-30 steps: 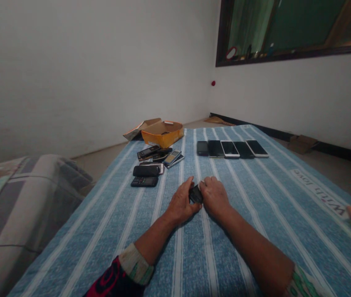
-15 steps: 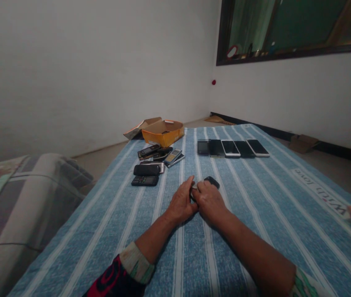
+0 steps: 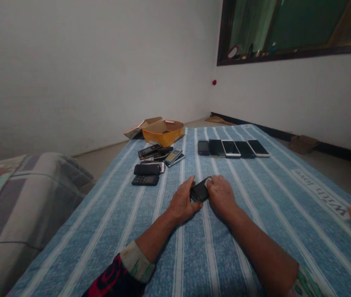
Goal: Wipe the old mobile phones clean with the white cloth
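A dark mobile phone (image 3: 200, 192) lies slantwise on the striped cloth (image 3: 190, 247), its dark screen facing up. My left hand (image 3: 183, 202) is closed around its left end, thumb along the near edge and fingers along the far side. Over the phone's right end, my right hand (image 3: 221, 196) is curled with its fingers pressed together. A scrap of something white, like a tissue or cloth (image 3: 207, 182), peeks out from under those fingers. Most of the scrap is hidden by the hand.
Several phones lie in a row at the back right, among them a white phone (image 3: 231, 149). Older phones are heaped at the left, a black keypad phone (image 3: 145, 180) nearest. Behind them stands an open orange box (image 3: 163, 136). A grey-striped cover (image 3: 39, 198) hangs at far left.
My right hand has slid right across the phone with the white scrap, uncovering the screen. My left hand has stayed at the phone's left end.
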A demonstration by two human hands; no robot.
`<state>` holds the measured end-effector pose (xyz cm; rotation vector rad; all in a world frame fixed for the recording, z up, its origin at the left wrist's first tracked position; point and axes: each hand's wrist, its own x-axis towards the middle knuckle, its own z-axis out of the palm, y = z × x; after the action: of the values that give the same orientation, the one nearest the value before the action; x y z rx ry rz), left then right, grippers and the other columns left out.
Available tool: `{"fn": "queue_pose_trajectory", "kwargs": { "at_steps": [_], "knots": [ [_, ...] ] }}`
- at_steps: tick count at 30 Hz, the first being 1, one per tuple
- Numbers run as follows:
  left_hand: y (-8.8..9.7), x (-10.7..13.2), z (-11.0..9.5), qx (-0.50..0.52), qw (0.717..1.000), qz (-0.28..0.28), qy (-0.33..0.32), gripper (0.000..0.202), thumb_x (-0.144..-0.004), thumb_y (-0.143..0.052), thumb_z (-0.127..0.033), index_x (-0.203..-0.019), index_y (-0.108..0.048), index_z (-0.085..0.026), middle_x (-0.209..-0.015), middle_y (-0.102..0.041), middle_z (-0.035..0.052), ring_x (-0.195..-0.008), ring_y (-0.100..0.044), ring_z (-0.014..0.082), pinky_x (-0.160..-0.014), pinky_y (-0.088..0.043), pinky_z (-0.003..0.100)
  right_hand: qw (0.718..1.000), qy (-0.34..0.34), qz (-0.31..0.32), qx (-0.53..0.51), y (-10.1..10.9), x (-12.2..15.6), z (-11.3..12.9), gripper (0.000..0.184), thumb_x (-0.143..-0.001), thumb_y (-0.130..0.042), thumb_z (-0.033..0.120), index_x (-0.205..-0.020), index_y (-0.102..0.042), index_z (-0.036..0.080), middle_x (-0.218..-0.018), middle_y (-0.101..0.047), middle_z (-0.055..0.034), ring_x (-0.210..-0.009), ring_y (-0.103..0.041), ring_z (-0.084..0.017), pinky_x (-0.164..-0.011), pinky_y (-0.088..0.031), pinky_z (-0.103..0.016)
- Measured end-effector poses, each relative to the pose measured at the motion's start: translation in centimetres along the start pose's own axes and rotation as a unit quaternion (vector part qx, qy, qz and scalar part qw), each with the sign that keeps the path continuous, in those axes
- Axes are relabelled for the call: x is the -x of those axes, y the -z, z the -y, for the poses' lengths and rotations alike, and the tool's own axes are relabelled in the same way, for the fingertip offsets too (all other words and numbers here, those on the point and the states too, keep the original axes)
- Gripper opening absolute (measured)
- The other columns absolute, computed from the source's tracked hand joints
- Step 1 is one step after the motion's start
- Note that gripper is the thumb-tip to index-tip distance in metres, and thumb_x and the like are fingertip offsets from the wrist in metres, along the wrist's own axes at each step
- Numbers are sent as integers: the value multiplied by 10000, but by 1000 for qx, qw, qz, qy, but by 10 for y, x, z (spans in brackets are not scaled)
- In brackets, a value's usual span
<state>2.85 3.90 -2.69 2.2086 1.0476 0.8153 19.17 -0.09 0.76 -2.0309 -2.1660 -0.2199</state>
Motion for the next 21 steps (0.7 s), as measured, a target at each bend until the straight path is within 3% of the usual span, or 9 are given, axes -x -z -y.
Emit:
{"fn": "queue_pose_trajectory", "kwargs": {
  "at_steps": [3,9,16,21],
  "knots": [
    [0,0,1,-2,1000,-1,0,924,-654,-738,-209,-1468,-301,-173,-1340,-541,168,-1208,-550,327,-1036,-432,511,999,-33,2,20,0,5,4,253,-917,-432,66,-1004,-670,67,-981,-621,-163,-946,-527,-278,-720,-387,-356],
    [1,1,0,9,1000,-2,-10,814,-719,-679,-237,-1455,-336,-184,-1327,-558,148,-1229,-535,300,-1047,-433,489,998,62,10,0,2,19,38,256,-915,-442,71,-991,-685,60,-975,-630,-169,-947,-538,-287,-759,-407,-384],
    [1,1,-2,-2,1000,0,1,891,-659,-734,-243,-1452,-333,-170,-1318,-552,152,-1197,-548,311,-1037,-434,500,998,-20,47,22,14,15,14,270,-904,-435,60,-978,-695,59,-976,-627,-195,-961,-548,-297,-717,-434,-378],
    [1,0,-2,5,1000,0,-7,799,-719,-673,-253,-1443,-349,-150,-1308,-558,164,-1190,-556,298,-1027,-451,483,996,79,42,7,11,24,37,235,-903,-480,89,-973,-704,76,-963,-635,-169,-965,-544,-284,-787,-438,-390]
  ]
}}
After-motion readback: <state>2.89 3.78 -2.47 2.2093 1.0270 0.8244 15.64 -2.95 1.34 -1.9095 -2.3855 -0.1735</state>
